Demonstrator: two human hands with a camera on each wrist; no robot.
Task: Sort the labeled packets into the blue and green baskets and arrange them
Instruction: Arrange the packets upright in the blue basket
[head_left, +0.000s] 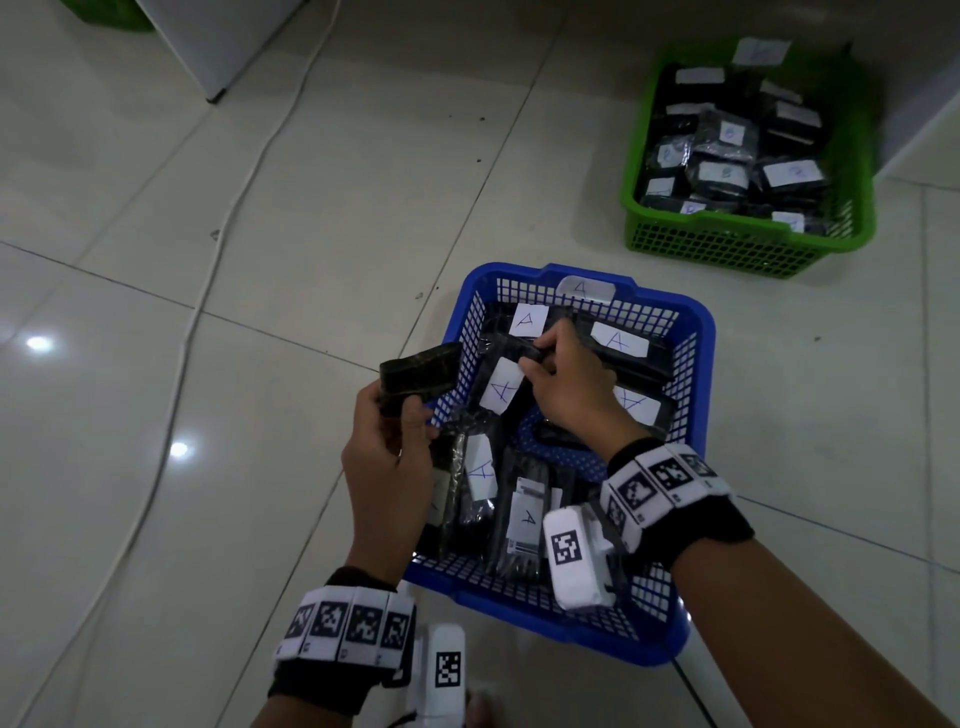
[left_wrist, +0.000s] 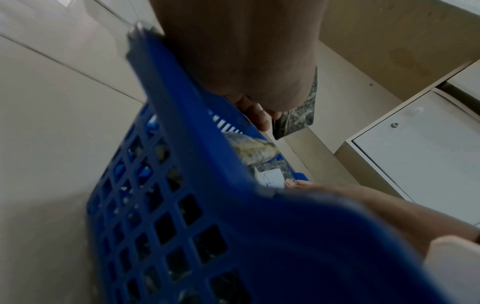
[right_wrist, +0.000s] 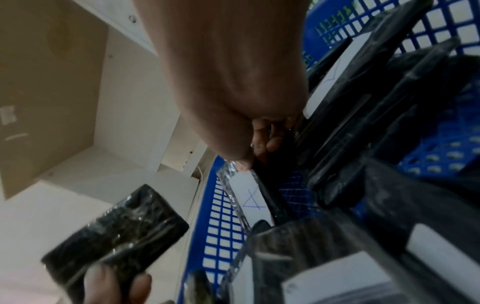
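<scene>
Glossy pale floor tiles (head_left: 260, 260) under everything, a white cable (head_left: 249, 166) running across them. Green basket (head_left: 748, 244) sits well apart from both hands, far beyond the right one, packed with black plastic-wrapped packets carrying white labels; letters there mostly too blurred to read. Blue basket (head_left: 691, 332) lies directly under the hands, lattice walls, a white "A" tag on its far rim. Inside it black shiny-wrapped packets, each with a white label and a blue handwritten "A", some flat, some standing on edge. Left hand (head_left: 387, 457) hovers at the basket's left rim, fingers and thumb curled round a dark packet (head_left: 418, 376), which sticks up past the fingertips, outside the wall; crinkled clear wrap, no label visible on the showing face. Right hand (head_left: 566, 387) is down inside the basket, fingertips pinching the top edge of a labeled packet (head_left: 501, 387), white "A" label just below the pinch. Marker-patterned wristbands (head_left: 660, 483) on both wrists.
</scene>
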